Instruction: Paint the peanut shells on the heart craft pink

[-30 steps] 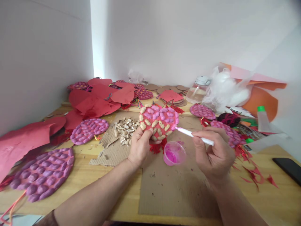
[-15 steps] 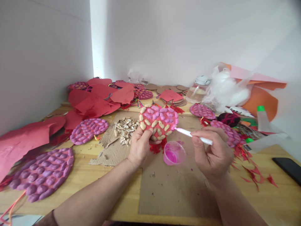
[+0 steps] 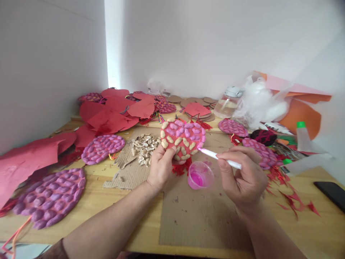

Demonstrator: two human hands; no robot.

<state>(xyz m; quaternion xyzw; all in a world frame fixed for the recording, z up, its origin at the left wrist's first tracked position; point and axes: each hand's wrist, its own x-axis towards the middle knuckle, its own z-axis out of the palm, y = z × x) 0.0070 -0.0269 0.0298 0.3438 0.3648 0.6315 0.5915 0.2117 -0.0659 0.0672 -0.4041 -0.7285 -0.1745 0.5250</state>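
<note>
In the head view, the left hand point(image 3: 161, 166) is just left of the centre of the frame. Its fingers are closed on the lower edge of a heart point(image 3: 182, 138), a red heart shape covered with peanut shells, and it holds the heart tilted up above the table point(image 3: 107, 201). Many shells on the heart are painted pink, and the ones along the left and bottom edge are plain beige.

The right hand point(image 3: 244, 178) is right of the centre. It grips a white brush point(image 3: 219, 157) between thumb and fingers, like a pen. The pink tip of the brush touches the lower right edge of the heart.

Just below the heart, between the two hands, a small cup point(image 3: 201, 175) with pink paint stands on a cardboard sheet point(image 3: 199, 219). A red tassel point(image 3: 181, 169) hangs from the bottom of the heart, just beside the cup.

Left of the heart is a pile of plain shells point(image 3: 144, 146). In the lower left of the frame lies a big purple heart point(image 3: 51, 198), and a smaller one point(image 3: 104, 148) lies above it. Red paper point(image 3: 113, 115) covers the upper left part of the table. In the upper right stand a jar point(image 3: 228, 104) and a white bag point(image 3: 262, 104). A black phone point(image 3: 330, 190) lies at the right edge
</note>
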